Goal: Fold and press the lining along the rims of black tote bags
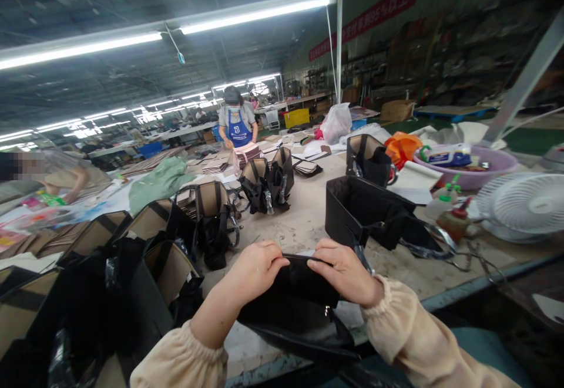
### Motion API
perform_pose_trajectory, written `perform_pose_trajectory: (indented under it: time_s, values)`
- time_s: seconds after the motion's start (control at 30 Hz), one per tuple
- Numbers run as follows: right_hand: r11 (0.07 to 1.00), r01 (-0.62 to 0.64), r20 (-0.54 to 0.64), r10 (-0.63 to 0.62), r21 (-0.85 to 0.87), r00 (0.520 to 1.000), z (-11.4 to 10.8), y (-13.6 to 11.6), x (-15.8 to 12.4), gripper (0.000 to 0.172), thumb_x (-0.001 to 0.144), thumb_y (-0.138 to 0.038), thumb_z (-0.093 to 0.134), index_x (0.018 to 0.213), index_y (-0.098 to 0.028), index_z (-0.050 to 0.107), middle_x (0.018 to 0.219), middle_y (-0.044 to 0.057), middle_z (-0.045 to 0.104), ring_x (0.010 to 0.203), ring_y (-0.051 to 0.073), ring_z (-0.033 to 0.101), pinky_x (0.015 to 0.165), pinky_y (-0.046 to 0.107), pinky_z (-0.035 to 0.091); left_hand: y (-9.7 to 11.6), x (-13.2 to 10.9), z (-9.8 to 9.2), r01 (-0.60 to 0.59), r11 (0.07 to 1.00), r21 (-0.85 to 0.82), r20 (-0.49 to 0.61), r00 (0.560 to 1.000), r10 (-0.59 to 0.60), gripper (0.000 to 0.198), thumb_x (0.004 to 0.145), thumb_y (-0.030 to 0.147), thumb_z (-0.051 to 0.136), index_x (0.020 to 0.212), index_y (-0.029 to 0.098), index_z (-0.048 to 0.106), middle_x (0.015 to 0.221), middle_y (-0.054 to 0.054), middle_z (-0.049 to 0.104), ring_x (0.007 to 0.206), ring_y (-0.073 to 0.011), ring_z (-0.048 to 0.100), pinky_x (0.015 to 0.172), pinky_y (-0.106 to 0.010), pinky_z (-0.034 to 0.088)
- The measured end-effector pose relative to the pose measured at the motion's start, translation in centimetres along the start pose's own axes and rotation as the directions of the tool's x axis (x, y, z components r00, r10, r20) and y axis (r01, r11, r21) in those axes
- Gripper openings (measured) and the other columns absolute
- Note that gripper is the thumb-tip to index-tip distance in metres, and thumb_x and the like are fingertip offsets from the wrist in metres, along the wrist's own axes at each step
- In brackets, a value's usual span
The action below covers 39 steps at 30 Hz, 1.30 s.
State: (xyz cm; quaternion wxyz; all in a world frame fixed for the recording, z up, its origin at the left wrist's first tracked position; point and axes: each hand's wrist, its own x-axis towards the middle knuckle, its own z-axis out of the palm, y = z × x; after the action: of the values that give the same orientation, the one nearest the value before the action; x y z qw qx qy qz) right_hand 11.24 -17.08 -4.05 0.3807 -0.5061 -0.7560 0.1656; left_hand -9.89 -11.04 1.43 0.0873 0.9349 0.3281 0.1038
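Observation:
A black handbag (286, 314) lies tilted at the near edge of the worktable, its dark inside facing me. My left hand (258, 267) pinches the bag's far top edge between thumb and fingers. On the same edge, a little to the right, my right hand (341, 267) is closed with its thumb on the inner side. A small shiny metal piece shows on the bag's right part. Just beyond my right hand stands another black bag (348, 203), open at the top. Its strap trails to the right, partly in clear wrap.
Several black bags with tan linings (165, 270) crowd the left. More bags (264, 182) stand mid-table. At right are a white fan (524, 203), bottles (453, 218) and a purple basin (493, 165). A co-worker in a blue apron (239, 130) stands across the table; another person is at far left.

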Motion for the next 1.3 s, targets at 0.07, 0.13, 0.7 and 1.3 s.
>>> perform_pose_trajectory:
  time_s: [0.07,0.13,0.7,1.3]
  values:
    - [1.0,0.006,-0.007,-0.006,0.008,1.0,0.1,0.1,0.0,0.027,0.09,-0.028,0.05,0.067,-0.019,0.06,0.074,0.0,0.054,0.071,0.011,0.052,0.068,0.025,0.04,0.1,0.0,0.1,0.018,0.999,0.035,-0.004,1.0,-0.018,0.026,0.091,0.03,0.044,0.076,0.016,0.06,0.078,-0.003,0.062,0.073,-0.0146,0.057,0.068,-0.025,0.043]
    - [1.0,0.006,-0.013,-0.006,0.007,1.0,0.2,0.1,0.0,0.027,0.09,-0.028,0.049,0.067,-0.019,0.06,0.074,0.0,0.054,0.071,0.011,0.052,0.068,0.025,0.04,0.3,0.1,0.2,0.033,0.998,0.059,-0.016,0.999,-0.032,0.027,0.091,0.029,0.042,0.075,0.016,0.059,0.077,-0.004,0.061,0.073,-0.0148,0.057,0.067,-0.025,0.042]
    - [0.974,-0.057,0.016,0.062,-0.219,0.998,-0.9,-1.7,0.2,0.027,0.081,-0.05,0.058,0.091,-0.028,0.07,0.089,0.0,0.062,0.079,0.014,0.059,0.074,0.025,0.044,0.8,0.5,0.5,0.076,0.992,0.097,-0.049,0.996,-0.072,0.028,0.091,0.027,0.041,0.073,0.015,0.06,0.076,-0.005,0.062,0.074,-0.0167,0.058,0.068,-0.027,0.043]
    - [0.955,0.029,0.009,-0.028,-0.294,1.0,0.7,-1.2,1.4,0.032,0.09,-0.039,0.047,0.069,-0.021,0.062,0.076,0.002,0.058,0.076,0.015,0.056,0.067,0.027,0.041,1.0,-1.3,-0.8,-0.124,0.992,0.038,-0.055,0.99,0.126,0.01,0.08,0.023,0.061,0.071,0.021,0.064,0.105,-0.003,0.059,0.105,-0.0209,0.05,0.101,-0.041,0.035]
